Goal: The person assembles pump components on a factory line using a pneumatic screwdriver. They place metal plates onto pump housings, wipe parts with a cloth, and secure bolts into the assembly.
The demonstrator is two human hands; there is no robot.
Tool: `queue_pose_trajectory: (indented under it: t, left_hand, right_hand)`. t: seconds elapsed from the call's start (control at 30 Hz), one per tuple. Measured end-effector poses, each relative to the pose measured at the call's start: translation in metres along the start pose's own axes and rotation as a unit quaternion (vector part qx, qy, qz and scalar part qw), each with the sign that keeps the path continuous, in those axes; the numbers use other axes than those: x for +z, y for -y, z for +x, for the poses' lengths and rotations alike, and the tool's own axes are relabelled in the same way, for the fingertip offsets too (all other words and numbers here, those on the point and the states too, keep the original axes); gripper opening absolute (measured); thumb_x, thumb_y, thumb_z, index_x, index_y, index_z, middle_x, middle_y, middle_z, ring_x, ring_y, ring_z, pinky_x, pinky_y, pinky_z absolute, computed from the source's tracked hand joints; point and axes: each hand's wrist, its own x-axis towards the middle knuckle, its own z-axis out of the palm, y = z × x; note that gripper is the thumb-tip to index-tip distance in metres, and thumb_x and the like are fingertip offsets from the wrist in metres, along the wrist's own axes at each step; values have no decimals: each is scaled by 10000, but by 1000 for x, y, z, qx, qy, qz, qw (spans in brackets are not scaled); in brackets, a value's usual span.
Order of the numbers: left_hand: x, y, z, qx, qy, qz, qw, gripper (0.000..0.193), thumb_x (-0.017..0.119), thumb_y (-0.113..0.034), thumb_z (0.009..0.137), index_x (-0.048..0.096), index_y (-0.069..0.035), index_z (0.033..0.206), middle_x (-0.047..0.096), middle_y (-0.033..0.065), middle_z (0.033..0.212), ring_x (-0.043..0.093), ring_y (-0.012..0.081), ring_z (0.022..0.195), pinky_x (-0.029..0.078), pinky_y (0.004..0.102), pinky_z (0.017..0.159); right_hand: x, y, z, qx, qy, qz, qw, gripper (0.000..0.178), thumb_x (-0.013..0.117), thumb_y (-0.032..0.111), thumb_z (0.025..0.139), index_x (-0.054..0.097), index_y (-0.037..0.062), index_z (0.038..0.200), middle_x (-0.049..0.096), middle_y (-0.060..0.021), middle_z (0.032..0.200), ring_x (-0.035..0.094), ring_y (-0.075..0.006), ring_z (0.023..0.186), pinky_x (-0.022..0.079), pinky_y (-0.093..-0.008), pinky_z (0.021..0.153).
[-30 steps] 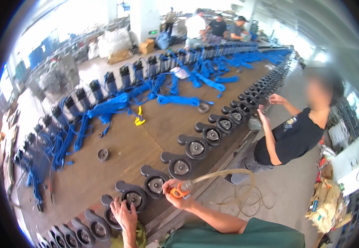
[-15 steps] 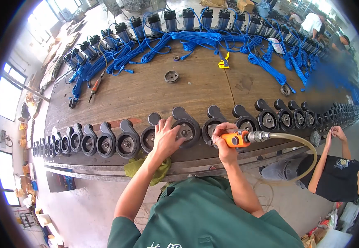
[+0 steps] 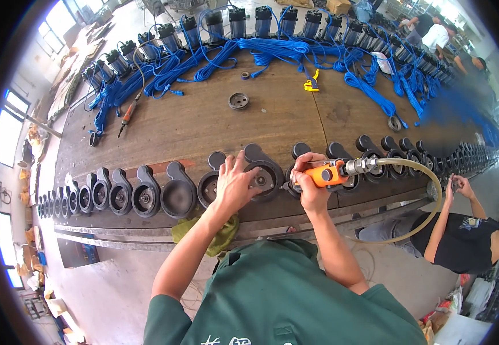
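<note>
My left hand (image 3: 235,181) lies flat, fingers spread, on a dark round pump casing (image 3: 266,172) near the front edge of a long wooden bench (image 3: 192,123). My right hand (image 3: 309,187) grips an orange air tool (image 3: 325,173) just to the right of that casing, its tip pointing toward the casing. A pale hose (image 3: 427,190) runs from the tool's metal fitting and loops down over the bench edge. A green cloth (image 3: 218,238) hangs at the bench edge under my left forearm.
A row of dark casings (image 3: 140,195) lines the front edge both ways. Blue cables (image 3: 272,52) and upright pump bodies (image 3: 238,20) fill the far side. A loose round part (image 3: 238,101) and a yellow clip (image 3: 311,85) lie mid-bench. A person in black (image 3: 467,236) crouches at right.
My view has swung from along the bench to straight down on it. My left hand has settled onto the casing, and the orange tool has come in close beside it.
</note>
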Motion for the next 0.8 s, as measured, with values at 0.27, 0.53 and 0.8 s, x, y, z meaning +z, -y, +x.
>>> queue_pose_trajectory:
  t: [0.27,0.53,0.8]
  left_hand:
    - [-2,-3,7,-30,35,5,999,556,865,-346,643,724,-147,1142,390,249,1504,358,448,1354,350,510,1069]
    - [4,-4,6,-27,1,68,997,582,850,-432,622,740,-175,1132,481,255,1416,413,420,1301,361,515,1019]
    - [5,-1,11,-28,55,89,994,508,799,-503,667,754,-185,1061,648,136,1124,501,354,1163,373,497,928]
  right_hand:
    - [11,-6,6,-7,-19,23,1000,289,589,-81,816,563,21,1085,630,-49,862,592,-88,707,495,-216,635]
    - [19,-41,16,8,18,-29,999,297,570,-86,828,539,19,1105,602,-64,908,586,-113,724,503,-241,658]
    - [27,-53,19,23,12,5,1000,253,630,-97,767,625,-10,1005,656,-54,867,635,-101,783,509,-228,721]
